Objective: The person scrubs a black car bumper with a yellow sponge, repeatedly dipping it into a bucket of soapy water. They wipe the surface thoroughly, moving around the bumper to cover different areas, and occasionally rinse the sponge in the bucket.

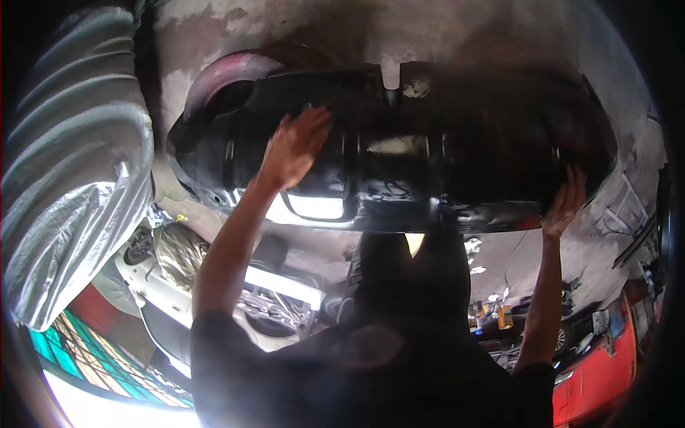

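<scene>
A large black car bumper (492, 143) stretches across the space in front of me, its glossy surface catching bright reflections. It has a narrow notch in its far edge and a pale scuffed patch beside that. My left hand (294, 148) lies on the left part of the bumper, fingers stretched out and close together, slightly blurred. Toward the right end, near the closest edge, my right hand (566, 200) rests against the bumper with its fingers extended. Whether the thumb reaches under that edge is hidden.
A silver-grey cover (78, 164) drapes something large at the left. Behind the bumper shows a reddish curved part (235, 69). White car parts (275, 303) lie at the lower left. Bottles (505, 317) and a red surface (599, 371) are at the lower right.
</scene>
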Available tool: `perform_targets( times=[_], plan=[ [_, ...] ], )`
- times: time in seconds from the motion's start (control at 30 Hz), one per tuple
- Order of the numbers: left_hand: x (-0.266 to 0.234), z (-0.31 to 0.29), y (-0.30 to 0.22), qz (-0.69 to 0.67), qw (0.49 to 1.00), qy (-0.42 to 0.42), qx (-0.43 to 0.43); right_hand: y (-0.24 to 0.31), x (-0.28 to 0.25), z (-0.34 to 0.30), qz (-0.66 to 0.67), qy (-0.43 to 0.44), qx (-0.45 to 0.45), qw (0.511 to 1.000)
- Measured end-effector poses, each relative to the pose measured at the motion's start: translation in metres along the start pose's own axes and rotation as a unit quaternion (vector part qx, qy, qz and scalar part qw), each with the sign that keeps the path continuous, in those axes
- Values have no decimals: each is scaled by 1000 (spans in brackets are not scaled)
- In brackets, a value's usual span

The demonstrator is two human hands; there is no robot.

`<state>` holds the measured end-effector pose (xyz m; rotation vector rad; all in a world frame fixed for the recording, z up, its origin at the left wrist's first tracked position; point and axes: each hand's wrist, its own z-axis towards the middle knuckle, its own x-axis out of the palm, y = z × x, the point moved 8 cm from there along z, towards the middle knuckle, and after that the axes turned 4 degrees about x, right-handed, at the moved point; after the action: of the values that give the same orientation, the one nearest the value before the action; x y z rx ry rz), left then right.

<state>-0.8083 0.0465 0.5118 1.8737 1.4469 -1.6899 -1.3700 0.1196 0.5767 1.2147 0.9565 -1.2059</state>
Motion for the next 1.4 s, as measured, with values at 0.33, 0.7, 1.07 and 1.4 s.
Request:
perform_targets(
  times=[0.33, 0.7, 1.07, 1.4],
  plan=[
    [8, 31, -54, -55, 996, -67, 13, -6, -3, -11, -1, -5, 0, 1000],
    [8, 9, 20, -31, 995, -3, -93, 0, -2, 1, -2, -20, -20, 1000],
    [9, 70, -118, 9, 999, -45, -10, 1, 1, 7, -4, -22, -12, 1000],
    [24, -121, -18, 74, 956, -100, -265, 1, 2, 1, -4, -6, -38, 999]
  ],
)
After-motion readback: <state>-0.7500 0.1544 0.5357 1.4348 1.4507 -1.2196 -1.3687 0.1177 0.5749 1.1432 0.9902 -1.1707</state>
